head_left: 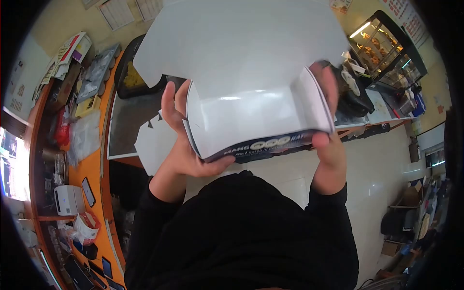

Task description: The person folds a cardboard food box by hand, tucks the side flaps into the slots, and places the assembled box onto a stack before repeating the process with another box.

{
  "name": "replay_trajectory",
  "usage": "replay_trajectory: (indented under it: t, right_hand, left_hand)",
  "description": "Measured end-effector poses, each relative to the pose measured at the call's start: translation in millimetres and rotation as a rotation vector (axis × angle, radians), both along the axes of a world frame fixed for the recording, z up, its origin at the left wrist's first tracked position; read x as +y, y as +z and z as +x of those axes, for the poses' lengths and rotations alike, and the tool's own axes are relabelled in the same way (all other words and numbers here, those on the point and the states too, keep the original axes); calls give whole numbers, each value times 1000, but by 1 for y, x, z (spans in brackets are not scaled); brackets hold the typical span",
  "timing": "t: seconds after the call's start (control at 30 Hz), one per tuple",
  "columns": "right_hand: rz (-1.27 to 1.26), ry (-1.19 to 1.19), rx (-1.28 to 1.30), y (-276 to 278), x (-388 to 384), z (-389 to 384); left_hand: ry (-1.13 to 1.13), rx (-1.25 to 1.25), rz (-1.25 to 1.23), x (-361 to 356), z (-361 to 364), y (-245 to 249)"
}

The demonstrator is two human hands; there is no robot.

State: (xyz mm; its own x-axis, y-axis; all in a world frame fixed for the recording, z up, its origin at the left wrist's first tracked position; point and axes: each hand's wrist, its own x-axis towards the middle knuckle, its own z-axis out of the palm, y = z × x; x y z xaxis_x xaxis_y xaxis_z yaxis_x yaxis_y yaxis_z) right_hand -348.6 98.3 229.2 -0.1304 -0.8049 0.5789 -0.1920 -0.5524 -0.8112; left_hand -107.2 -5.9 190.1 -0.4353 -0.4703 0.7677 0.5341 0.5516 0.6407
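I hold a white cardboard box up in front of my chest, its lid flap folded open and away from me. The inside is plain white; the near front wall is dark with printed lettering. My left hand grips the box's left side wall, thumb under the front edge. On the other side, my right hand clasps the right side wall, fingers over its top edge. Both sleeves are black.
An orange counter runs along the left with a white printer, phones, bags and papers. A flat white box blank lies below my left hand. A lit display case with fried food stands at the upper right. Pale tiled floor lies beneath.
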Motion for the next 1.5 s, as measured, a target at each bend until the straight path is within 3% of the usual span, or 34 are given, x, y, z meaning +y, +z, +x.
replay_trajectory:
  t: [0.07,0.17,0.2,0.27,0.33,0.43,0.53,0.63,0.77,0.9,1.1,1.33,1.5]
  right_hand:
    - [-240,-336,468,17,-11,-26]
    - [-301,-425,1097,60,-8,-6]
    - [-241,-331,1157,61,-11,3]
    - [0,-190,1156,68,-17,7]
    - [351,-97,1030,82,-28,-1]
    - [129,-95,850,95,-35,-31]
    - [222,-61,360,123,-54,-63]
    - [223,9,509,148,-91,-88]
    - [346,127,508,127,-137,-78]
    - [301,-85,1024,87,-169,-65]
    - [568,-191,1397,53,-161,-31]
    - [429,-330,1266,25,-150,-22]
    - [495,-299,1139,24,-139,-18]
  left_hand:
    - [351,-92,-233,-4,-25,2]
    - [731,-78,-450,-5,-81,1]
    - [830,-158,-510,0,-92,7]
    - [939,-180,-545,-2,-119,7]
    - [665,-74,-515,-14,-132,11]
    - [455,-31,-526,-31,-128,18]
    - [707,-253,-555,-45,-126,4]
    - [727,-550,-739,-60,-128,-14]
    - [677,-486,-568,-61,-134,-20]
    - [740,-457,-564,-65,-130,-28]
    - [699,-471,-416,-58,-130,-27]
    - [637,-338,-373,-62,-136,-35]
    - [618,-320,-439,-66,-137,-40]
